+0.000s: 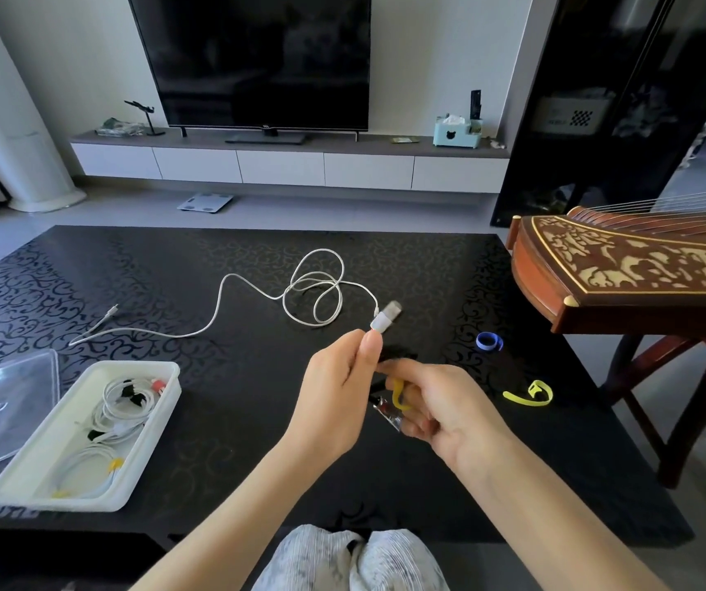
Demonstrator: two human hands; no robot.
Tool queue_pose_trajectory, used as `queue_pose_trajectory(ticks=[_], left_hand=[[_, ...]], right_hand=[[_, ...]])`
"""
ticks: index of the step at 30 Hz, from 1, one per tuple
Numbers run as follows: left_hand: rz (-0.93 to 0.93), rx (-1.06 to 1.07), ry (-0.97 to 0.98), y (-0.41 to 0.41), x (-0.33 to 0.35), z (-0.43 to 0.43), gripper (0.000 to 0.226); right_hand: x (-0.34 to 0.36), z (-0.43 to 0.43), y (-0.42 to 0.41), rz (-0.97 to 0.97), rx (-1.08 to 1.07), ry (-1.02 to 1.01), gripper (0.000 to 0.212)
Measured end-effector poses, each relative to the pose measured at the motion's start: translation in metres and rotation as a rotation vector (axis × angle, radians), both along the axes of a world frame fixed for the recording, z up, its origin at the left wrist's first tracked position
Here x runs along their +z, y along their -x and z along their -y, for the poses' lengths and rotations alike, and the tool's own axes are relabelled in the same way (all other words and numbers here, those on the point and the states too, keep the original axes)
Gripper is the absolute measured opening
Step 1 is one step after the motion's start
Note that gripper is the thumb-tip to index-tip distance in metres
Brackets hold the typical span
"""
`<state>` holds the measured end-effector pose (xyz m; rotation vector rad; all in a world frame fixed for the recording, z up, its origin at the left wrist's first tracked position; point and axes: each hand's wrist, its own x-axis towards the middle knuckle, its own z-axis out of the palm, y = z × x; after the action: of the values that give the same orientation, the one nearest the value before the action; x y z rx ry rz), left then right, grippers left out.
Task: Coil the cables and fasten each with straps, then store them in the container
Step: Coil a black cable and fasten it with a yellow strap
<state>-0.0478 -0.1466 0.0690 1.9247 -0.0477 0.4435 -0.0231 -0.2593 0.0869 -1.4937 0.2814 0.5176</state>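
Note:
A long white cable [253, 287] lies loosely looped across the black table [129, 270]. My left hand [338, 394] pinches its USB plug end [385, 318] above the table. Just to the right, my right hand [441, 407] has its fingers curled round a yellow strap [398, 396] and a small dark item I cannot make out. A white container [159, 403] at the front left holds several coiled white cables [121, 411] bound with straps. A blue strap [489, 341] and another yellow strap [532, 394] lie on the table to the right.
A clear plastic lid [1, 411] lies left of the container. A wooden stringed instrument [624, 270] on a stand overhangs the table's right side. Beyond the table stand a TV [257, 57] and a low cabinet [283, 164]. My knees [355, 560] show at the front edge.

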Motion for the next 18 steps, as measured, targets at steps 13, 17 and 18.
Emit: queue_pose_trajectory(ticks=[13, 17, 18], left_hand=[[-0.037, -0.077, 0.123, -0.005, 0.012, -0.003, 0.050], [-0.056, -0.045, 0.055, -0.005, 0.010, -0.003, 0.039], [-0.072, -0.036, 0.041, -0.006, 0.009, -0.004, 0.037]], right_hand=[[0.000, 0.000, 0.015, 0.227, -0.013, -0.145, 0.030], [-0.002, 0.000, 0.022, 0.286, -0.068, -0.157, 0.028], [-0.002, 0.000, 0.024, 0.296, -0.083, -0.167, 0.023]])
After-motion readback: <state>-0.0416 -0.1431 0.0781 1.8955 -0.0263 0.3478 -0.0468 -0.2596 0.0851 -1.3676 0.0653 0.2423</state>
